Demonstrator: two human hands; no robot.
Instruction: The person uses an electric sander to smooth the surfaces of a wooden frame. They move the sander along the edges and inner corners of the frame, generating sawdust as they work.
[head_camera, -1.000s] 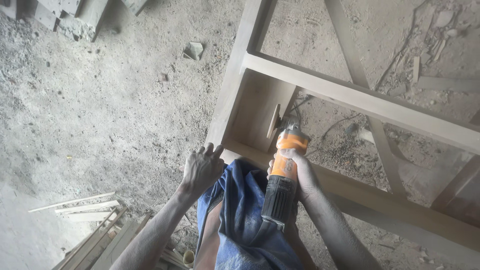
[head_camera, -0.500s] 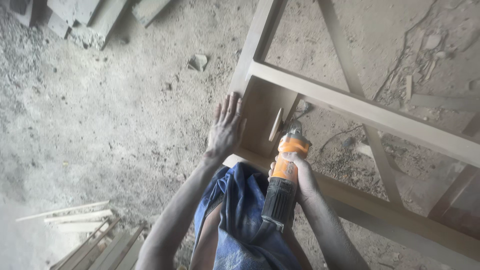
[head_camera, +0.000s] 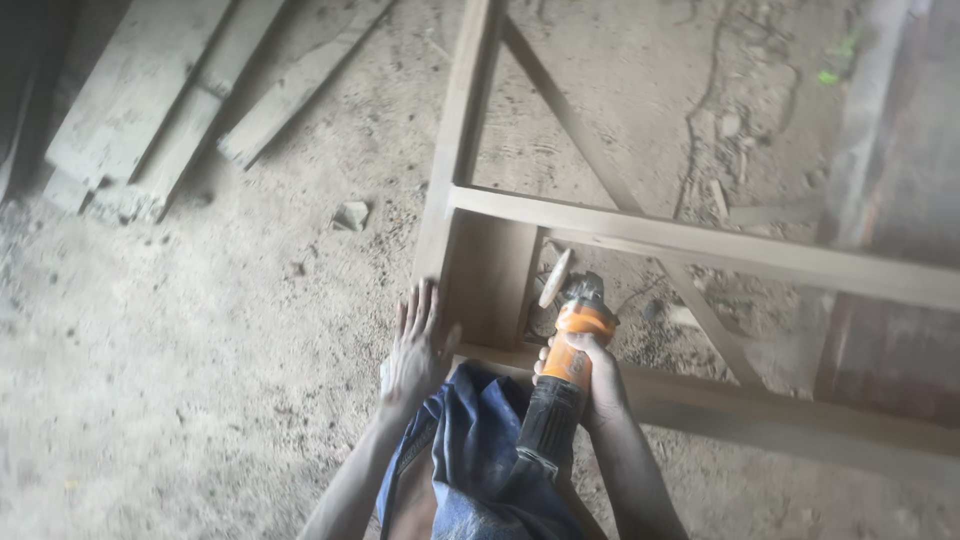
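My right hand (head_camera: 592, 378) grips an orange and black angle grinder (head_camera: 562, 372) by its body. Its sanding disc (head_camera: 555, 277) stands on edge inside a wooden frame (head_camera: 700, 245), close to a vertical wooden panel (head_camera: 490, 280). My left hand (head_camera: 418, 345) lies flat with fingers spread on the frame's outer left side, next to that panel. My knee in blue cloth (head_camera: 480, 450) sits between my two arms, against the frame's near rail.
Several grey planks (head_camera: 160, 100) lie on the dusty floor at the upper left. A small scrap (head_camera: 352, 215) lies left of the frame. Wood offcuts and debris (head_camera: 730, 130) litter the floor beyond it. A dark upright board (head_camera: 880, 200) stands at right.
My left hand went from my knee to the frame's left side and rests flat there. The view tilted up, showing more planks at the upper left. The grinder stays in my right hand.
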